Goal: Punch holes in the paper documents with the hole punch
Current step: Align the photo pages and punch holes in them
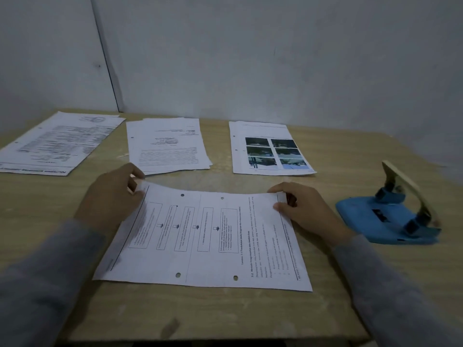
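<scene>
Nearest the camera, two grey sleeves (37,284) are reaching in from the lower corners of the frame over a light wood counter (225,311). At centre frame a printed sheet (205,241) with a flow diagram is lying sideways on the counter, showing two punched holes along its near edge and two more along its far edge. The left hand (110,199) is pinching the sheet's far-left corner, its grip closed on the paper with the fingers curled over the edge, and the right hand (308,211) is doing the same at the far-right corner, thumb on top. Between the hands the far edge is lifting off the counter and sagging in a shallow curve. At the right of the frame, just beyond the right hand and apart from it, a blue hole punch (390,216) is sitting with its lever raised. Farther back, three paper stacks are lying in a row: one (57,144) at the upper left, one (170,146) in the middle, and one with six photos (268,149) toward the right, each showing holes on its left margin. Behind them a pale wall (275,58) is filling the top of the frame.
</scene>
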